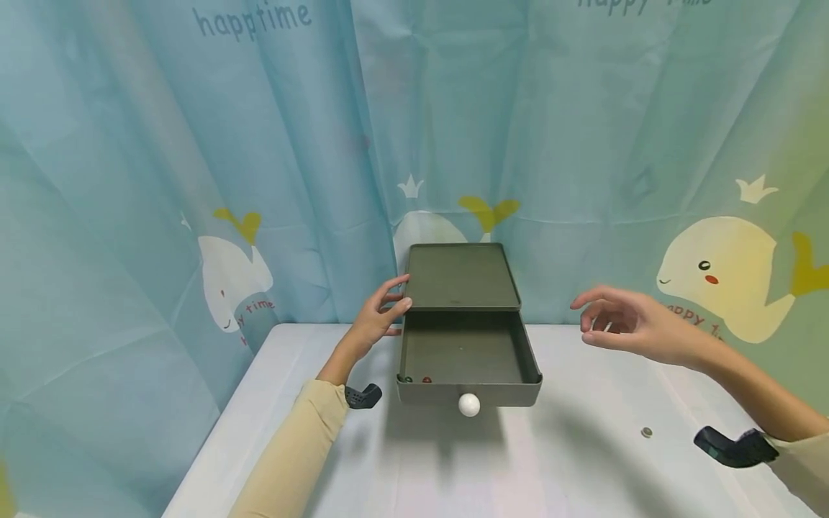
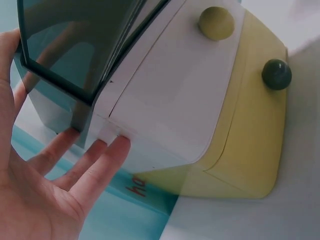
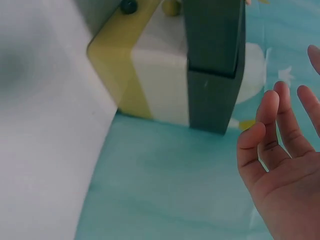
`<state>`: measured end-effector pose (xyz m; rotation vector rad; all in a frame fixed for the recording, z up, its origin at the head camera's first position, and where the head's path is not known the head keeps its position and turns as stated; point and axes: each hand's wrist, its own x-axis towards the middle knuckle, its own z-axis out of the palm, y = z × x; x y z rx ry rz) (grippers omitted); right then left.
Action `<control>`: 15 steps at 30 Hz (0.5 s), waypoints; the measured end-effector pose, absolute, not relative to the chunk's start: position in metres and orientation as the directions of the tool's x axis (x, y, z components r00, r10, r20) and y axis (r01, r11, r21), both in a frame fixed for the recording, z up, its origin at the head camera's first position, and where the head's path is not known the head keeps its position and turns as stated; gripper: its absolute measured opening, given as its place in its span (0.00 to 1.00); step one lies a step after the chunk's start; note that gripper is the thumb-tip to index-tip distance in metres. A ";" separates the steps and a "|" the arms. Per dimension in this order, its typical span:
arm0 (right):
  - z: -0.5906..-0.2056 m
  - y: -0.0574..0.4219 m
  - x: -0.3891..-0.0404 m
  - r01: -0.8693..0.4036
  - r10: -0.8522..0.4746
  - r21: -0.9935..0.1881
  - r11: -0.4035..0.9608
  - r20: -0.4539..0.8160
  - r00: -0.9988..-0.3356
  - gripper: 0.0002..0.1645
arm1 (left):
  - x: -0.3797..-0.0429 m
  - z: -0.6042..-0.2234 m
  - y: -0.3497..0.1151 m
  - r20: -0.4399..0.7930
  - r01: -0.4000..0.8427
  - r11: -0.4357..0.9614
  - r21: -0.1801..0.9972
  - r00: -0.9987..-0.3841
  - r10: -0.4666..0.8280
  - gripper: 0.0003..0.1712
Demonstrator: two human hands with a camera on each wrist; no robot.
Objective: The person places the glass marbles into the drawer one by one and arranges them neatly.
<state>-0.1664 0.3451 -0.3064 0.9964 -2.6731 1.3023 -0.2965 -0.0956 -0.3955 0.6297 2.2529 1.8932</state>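
A small drawer cabinet (image 2: 160,95) has a dark green top tier, a white middle and a yellow base. Its green top drawer (image 1: 463,394), with a white knob (image 1: 469,405), is pulled out. Inside, at the front left, lie a small red piece (image 1: 427,380) and a small dark green one (image 1: 408,379). My left hand (image 1: 372,316) rests against the cabinet's left side, fingers spread and fairly straight. To the right of the cabinet, my right hand (image 1: 624,327) hangs in the air with loosely bent fingers, holding nothing.
A small round greenish piece (image 1: 646,432) lies on the white table (image 1: 576,475) at the right. Behind the table hangs a blue curtain (image 1: 311,144) printed with whales. The white drawer carries a yellow knob (image 2: 216,23), the yellow one a dark green knob (image 2: 276,74).
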 end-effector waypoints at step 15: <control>-0.345 0.393 -0.133 -0.479 -0.364 -0.678 0.557 0.319 -0.875 0.23 | -0.297 -0.395 -0.096 0.155 0.218 0.117 0.969 -0.903 0.401 0.32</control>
